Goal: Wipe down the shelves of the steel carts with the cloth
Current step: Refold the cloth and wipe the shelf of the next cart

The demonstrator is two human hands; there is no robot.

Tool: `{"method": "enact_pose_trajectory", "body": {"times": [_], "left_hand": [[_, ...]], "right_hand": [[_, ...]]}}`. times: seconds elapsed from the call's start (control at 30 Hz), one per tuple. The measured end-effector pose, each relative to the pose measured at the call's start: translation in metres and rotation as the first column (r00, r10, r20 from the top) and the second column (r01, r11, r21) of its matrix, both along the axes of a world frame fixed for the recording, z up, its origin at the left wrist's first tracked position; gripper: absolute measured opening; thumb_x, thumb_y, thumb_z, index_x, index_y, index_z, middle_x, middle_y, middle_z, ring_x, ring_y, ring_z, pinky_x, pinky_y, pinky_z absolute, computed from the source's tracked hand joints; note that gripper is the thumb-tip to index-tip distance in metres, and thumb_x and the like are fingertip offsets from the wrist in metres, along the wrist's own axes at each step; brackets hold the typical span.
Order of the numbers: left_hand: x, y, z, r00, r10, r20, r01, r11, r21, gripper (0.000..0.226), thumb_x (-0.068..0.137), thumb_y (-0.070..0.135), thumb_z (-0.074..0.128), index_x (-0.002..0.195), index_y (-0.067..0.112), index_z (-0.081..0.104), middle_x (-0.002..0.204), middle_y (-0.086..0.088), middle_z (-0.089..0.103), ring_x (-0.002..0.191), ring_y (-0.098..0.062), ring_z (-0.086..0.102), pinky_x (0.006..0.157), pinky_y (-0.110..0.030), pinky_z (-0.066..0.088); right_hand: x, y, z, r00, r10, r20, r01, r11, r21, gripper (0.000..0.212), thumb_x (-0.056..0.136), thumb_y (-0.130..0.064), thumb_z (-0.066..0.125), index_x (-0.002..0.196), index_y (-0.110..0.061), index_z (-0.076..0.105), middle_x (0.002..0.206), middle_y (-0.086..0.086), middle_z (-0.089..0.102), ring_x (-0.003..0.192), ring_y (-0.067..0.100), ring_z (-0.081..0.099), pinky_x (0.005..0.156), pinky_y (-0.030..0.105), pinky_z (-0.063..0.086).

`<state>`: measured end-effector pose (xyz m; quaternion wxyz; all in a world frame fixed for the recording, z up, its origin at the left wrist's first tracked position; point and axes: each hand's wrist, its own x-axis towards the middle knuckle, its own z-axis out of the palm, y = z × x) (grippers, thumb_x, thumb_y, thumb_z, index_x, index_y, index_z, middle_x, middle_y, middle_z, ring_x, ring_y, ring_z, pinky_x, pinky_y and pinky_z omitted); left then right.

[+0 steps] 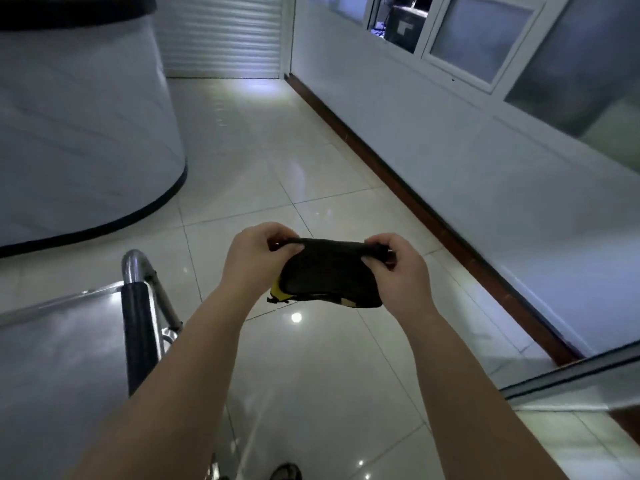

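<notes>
Floor (311, 161): pale glossy tiles, spread beneath and beyond both hands.

Wall (450, 150): white, brown skirting, frosted windows; ran away to the right of the right hand.

Counter (86, 133): curved, white, dark base; stood well beyond the left hand.

Cart (104, 323): steel, below and left of the left hand. Its top shelf (59, 362) lay reflective, and its rounded handle (135, 266) stood just beside the left forearm. Neither hand touched it. Step judged in hand: readying the cloth, with the wiping of this shelf not yet begun. The next move would call for carrying the cloth down and leftward and laying it flat on the shelf under one palm.

Cloth (329, 271): dark, with a yellow patch at its lower left edge. It was held in the air between the two hands, apart from the cart. Its long axis ran left to right, hand to hand; the upper edge was pulled taut and the body hung toward the person.

Left hand (256, 258): thumb and curled fingers pinched the cloth's upper left corner.

Right hand (398, 268): pinched the upper right corner likewise.

Shoe (285, 472): a toe only, far below the hands.
</notes>
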<state>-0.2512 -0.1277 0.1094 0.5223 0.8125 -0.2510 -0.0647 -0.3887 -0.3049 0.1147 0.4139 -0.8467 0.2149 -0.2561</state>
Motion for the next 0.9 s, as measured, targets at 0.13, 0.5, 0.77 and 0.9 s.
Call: {"method": "enact_pose_trajectory", "body": {"times": [0.13,0.5,0.77,0.9], "left_hand": [[0.062,-0.047,0.009,0.996,0.089,0.010,-0.089,0.996,-0.024,0.009,0.082,0.026,0.071,0.084,0.034,0.071,0.081,0.019,0.067,0.084,0.001,0.060,0.079,-0.031,0.055],[0.218,-0.112,0.011,0.871,0.486,0.077,-0.481,0.874,-0.075,0.016,0.083,0.023,0.072,0.080,0.039,0.069,0.080,0.024,0.067,0.081,0.004,0.062,0.073,-0.023,0.051],[0.294,-0.062,0.011,0.624,0.781,0.009,-0.781,0.624,-0.029,0.018,0.083,0.020,0.072,0.081,0.038,0.068,0.078,0.019,0.068,0.081,0.005,0.062,0.069,-0.014,0.047],[0.348,-0.006,0.008,0.474,0.880,-0.018,-0.878,0.472,-0.079,0.015,0.081,0.021,0.075,0.079,0.035,0.069,0.076,0.021,0.068,0.076,0.004,0.063,0.065,-0.023,0.053]], "right_hand": [[0.076,-0.056,0.011,0.997,0.072,0.002,-0.073,0.997,0.031,0.030,0.088,-0.014,0.066,0.089,-0.043,0.059,0.093,-0.025,0.062,0.092,-0.006,0.057,0.076,0.011,0.048],[0.319,-0.144,0.006,0.883,0.443,0.152,-0.457,0.887,0.067,0.020,0.088,-0.010,0.064,0.095,-0.028,0.064,0.094,-0.015,0.064,0.090,0.002,0.059,0.077,0.020,0.050],[0.489,-0.082,-0.002,0.679,0.716,0.159,-0.732,0.676,0.081,0.021,0.088,-0.010,0.064,0.099,-0.028,0.065,0.094,-0.016,0.063,0.092,-0.003,0.056,0.076,0.005,0.042],[0.567,-0.017,-0.003,0.546,0.811,0.209,-0.836,0.543,0.075,0.028,0.088,-0.009,0.064,0.098,-0.035,0.062,0.095,-0.018,0.063,0.092,-0.003,0.057,0.076,0.006,0.043]]}}
